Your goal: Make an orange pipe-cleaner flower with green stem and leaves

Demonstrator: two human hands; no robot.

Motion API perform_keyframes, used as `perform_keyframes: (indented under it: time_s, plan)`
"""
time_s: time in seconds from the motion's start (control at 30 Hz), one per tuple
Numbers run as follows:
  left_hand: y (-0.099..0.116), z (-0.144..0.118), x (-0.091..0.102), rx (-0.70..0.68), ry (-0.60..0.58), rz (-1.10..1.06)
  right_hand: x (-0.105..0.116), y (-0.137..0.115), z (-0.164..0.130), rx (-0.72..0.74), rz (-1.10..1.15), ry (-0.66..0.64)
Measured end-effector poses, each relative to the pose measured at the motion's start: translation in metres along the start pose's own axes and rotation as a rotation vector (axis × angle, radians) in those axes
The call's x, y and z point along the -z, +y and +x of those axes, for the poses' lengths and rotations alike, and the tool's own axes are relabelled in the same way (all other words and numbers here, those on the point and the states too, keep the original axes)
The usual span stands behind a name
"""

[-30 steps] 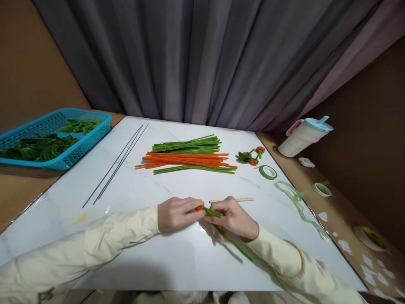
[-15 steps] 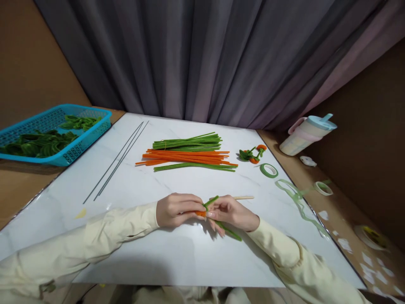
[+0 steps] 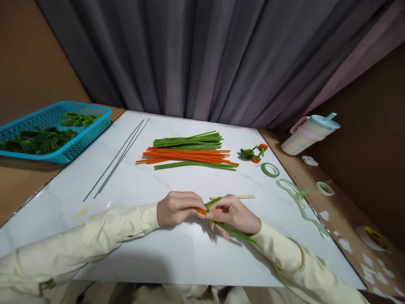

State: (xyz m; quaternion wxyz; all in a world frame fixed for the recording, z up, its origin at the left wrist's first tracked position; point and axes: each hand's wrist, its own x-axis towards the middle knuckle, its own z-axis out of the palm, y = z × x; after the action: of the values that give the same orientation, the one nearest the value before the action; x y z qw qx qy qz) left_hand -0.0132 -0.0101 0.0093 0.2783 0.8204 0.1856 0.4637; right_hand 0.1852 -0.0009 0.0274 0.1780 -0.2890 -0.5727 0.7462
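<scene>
A: Hands first. Where are they?

B: Low centre of the white marble-patterned tabletop (image 3: 152, 257). The person's left hand (image 3: 177, 208) and right hand (image 3: 234, 214) meet fingertip to fingertip, both in cream sleeves.

A: Grip?

B: The left hand's fingers are pinched together on a small orange fuzzy pipe-cleaner piece (image 3: 200, 211). The right hand's thumb and fingers are closed on a long green fuzzy pipe cleaner (image 3: 236, 232); its short end sticks up between the two hands, its long end trails under the right palm toward the right sleeve.

A: Do orange and green touch?

B: They meet at the pinch point. Whether one is wound round the other cannot be told.

A: Nearby?

B: A thin pale wooden stick (image 3: 240, 196) lies flat just beyond the right hand. Further back, a stack of straight green and orange pipe cleaners (image 3: 190, 153). To its right, a small green-and-orange twisted piece (image 3: 253, 154), then a roll of green tape (image 3: 270, 169).

A: Edges?

B: Two thin grey metal wires (image 3: 117, 159) run diagonally at left. A blue plastic mesh basket (image 3: 72, 152) with green loops sits off the table's left corner. A pastel lidded cup with a straw spout (image 3: 308, 134) stands at right.
</scene>
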Motion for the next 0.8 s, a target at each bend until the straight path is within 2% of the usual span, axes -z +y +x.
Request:
perform_keyframes:
  time_s: [0.1,0.17,0.3,0.4,0.5,0.67,0.8]
  plan:
    - [0.001,0.001,-0.001,0.02,-0.008,-0.02,0.002,-0.007,-0.004,0.04,-0.213,0.014]
    - [0.002,0.002,-0.001,0.059,-0.022,-0.046,0.004,-0.01,-0.005,0.112,-0.437,0.009]
    - [0.002,0.003,-0.001,0.156,-0.021,-0.092,0.006,-0.004,-0.004,0.425,-0.884,0.067]
    - [0.003,0.003,-0.001,0.195,-0.029,-0.111,0.004,0.007,-0.003,0.556,-1.024,0.122]
    - [0.003,0.002,-0.001,0.225,-0.039,-0.117,0.004,0.01,-0.004,0.54,-1.065,0.133]
    - [-0.001,0.002,0.0,0.346,0.073,-0.133,0.009,-0.002,-0.005,0.403,-0.999,0.142]
    - [-0.002,0.002,0.001,0.396,0.1,-0.171,0.01,-0.005,-0.004,0.381,-1.042,0.112]
